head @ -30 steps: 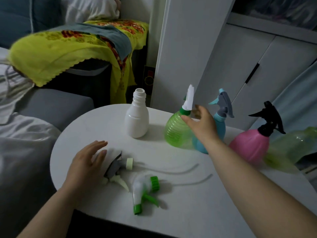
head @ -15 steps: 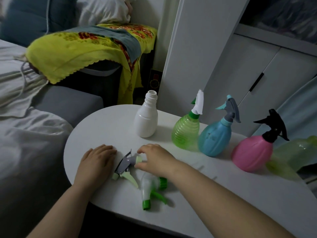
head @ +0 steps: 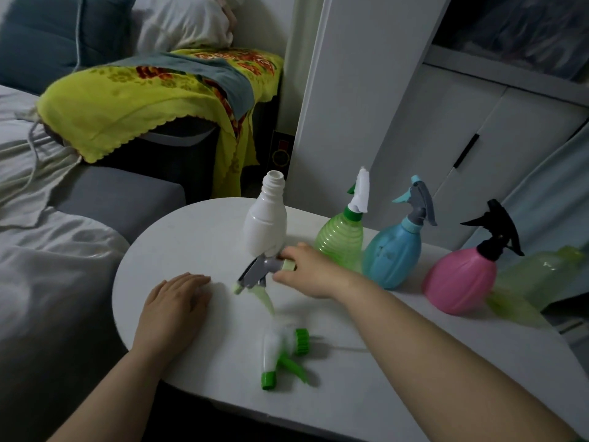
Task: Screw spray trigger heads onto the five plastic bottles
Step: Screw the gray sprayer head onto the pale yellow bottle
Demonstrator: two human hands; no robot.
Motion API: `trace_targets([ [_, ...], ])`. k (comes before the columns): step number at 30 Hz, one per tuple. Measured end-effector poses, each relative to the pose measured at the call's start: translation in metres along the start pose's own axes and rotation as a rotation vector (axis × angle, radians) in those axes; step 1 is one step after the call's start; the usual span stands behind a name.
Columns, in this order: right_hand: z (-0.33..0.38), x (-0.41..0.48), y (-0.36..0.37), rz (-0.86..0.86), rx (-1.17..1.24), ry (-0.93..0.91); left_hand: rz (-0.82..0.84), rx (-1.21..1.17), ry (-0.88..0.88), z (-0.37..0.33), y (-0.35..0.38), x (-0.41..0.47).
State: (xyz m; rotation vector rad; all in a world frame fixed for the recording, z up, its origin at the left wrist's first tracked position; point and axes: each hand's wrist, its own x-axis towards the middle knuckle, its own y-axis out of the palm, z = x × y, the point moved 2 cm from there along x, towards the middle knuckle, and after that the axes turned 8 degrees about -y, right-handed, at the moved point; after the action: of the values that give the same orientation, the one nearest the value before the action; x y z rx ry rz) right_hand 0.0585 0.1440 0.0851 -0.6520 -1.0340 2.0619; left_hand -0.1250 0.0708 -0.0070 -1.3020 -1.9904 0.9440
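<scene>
Where the white worktop (head: 191, 237) rounds off, four bottles stand in a row. The pink bottle (head: 459, 282), blue bottle (head: 392, 253) and green bottle (head: 339, 237) are capped; the white bottle (head: 266, 224) is open-necked. Left hand (head: 173, 304) lies flat and released on the worktop. Right hand (head: 310, 271) pinches the grey trigger head (head: 259, 271) at the white bottle's base. The green-and-white trigger head (head: 280, 352) lies loose, nearer.

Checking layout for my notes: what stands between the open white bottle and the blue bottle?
The green bottle, fitted with a white trigger head, stands between them in the head view.
</scene>
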Motion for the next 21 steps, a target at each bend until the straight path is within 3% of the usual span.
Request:
trace_targets([
  [6,-0.03,-0.05,-0.054,-0.329,0.389,0.087,0.03,-0.077,-0.031,-0.012,-0.009,-0.006],
  [10,-0.056,-0.096,-0.084,-0.443,0.738,0.07,-0.001,-0.19,-0.002,-0.047,-0.015,-0.02],
  [17,-0.112,-0.184,-0.136,-0.785,1.005,0.116,0.032,-0.334,0.325,-0.169,-0.002,-0.054],
  [21,-0.148,-0.231,-0.163,-0.968,1.086,0.11,0.242,-0.281,0.686,-0.256,0.043,-0.083],
])
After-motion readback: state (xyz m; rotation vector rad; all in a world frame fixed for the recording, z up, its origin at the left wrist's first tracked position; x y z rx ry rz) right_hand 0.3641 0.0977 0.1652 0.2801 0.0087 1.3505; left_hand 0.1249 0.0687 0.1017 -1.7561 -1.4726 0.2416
